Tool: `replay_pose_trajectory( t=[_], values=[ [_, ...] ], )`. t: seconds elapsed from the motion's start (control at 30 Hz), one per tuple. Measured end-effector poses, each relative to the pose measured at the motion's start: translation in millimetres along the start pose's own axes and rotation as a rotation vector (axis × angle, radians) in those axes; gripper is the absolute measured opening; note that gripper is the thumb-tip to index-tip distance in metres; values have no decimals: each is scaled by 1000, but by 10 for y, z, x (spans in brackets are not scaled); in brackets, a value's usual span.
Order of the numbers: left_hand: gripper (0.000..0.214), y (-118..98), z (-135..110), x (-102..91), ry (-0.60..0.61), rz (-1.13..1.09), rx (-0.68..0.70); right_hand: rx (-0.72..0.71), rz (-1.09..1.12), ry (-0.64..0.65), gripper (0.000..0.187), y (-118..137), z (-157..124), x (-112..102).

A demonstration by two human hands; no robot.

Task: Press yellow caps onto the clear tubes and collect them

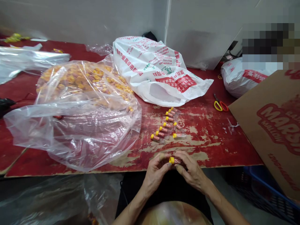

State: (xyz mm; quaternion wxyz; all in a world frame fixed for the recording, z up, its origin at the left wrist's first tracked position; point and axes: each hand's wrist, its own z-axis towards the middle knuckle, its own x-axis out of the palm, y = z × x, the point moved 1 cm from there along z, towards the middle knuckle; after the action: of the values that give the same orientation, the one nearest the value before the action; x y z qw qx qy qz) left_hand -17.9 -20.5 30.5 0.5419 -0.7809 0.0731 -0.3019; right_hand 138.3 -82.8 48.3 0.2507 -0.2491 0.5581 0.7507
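Observation:
Just over the table's front edge, a small clear tube point(177, 161) with a yellow cap and a red-and-white label lies between my two hands. My right hand point(192, 172) curls its fingers and thumb round the tube's body. At the capped end, the thumb and fingers of my left hand point(156, 173) close in against the yellow cap. Beyond my hands, several similar yellow-capped tubes point(161, 134) lie in a loose slanting group on the worn red table point(206, 147). One tube point(180, 136) on the near right looks paler than the others.
A large clear plastic bag point(82, 125) full of yellow-capped pieces covers the left side. Behind the tubes lies a white printed sack point(152, 68). Scissors point(220, 104) rest to the right, near a cardboard box point(269, 125). Another sack point(241, 78) and a partly blurred-out person are at far right.

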Motion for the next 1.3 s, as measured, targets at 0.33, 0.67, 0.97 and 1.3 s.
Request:
replay_pose_trajectory(
  t=[0.33,0.67,0.97,1.3],
  values=[
    [34,13,61,-89,-129,96,-95,410,-856,450,21,-306,263,-325],
    [42,87,97,108,-31,-195,-298,325,-674,190,27,-268,205,-134],
    [35,15,71,-71,-255,-572,-212,-48,-418,-144,28,-89,442,90],
    [38,-2,27,-164,-168,-541,-189,69,-764,135,21,-450,608,-250]
  ],
)
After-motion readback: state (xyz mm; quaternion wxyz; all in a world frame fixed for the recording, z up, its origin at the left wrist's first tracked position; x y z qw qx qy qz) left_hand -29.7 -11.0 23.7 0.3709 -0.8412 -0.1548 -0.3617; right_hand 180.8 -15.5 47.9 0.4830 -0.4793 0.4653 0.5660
